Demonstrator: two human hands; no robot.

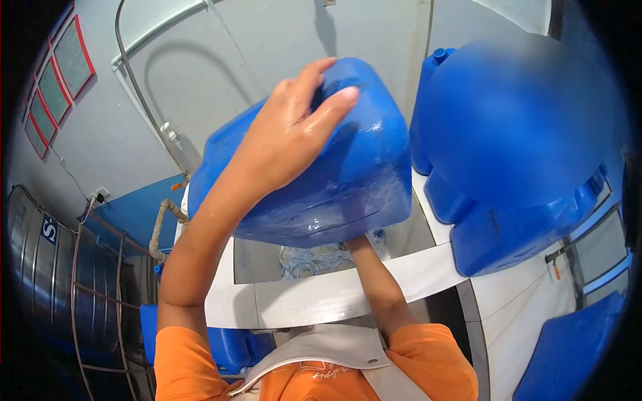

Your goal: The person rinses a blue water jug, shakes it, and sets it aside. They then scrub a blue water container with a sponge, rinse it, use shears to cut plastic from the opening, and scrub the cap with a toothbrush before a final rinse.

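Observation:
A wet blue plastic water jug (321, 194) is tilted on its side above the sink basin (257, 260). My left hand (294, 127) lies over the jug's upper side, its thumb and fingers gripping near the rounded end. From below, my right forearm (376, 277) reaches up to the jug's underside. My right hand itself is hidden by the jug, so its fingers do not show. Beneath the jug, the bottom of the basin holds a clear, rippled patch that looks like water or wet plastic.
Several blue jugs stand on the right counter, one jug (495, 237) close to the basin's corner; part of this stack is blurred. A bent pipe (164, 220) and a hose (130, 73) run at left. Further left stands a metal tank (47, 287) behind a rack.

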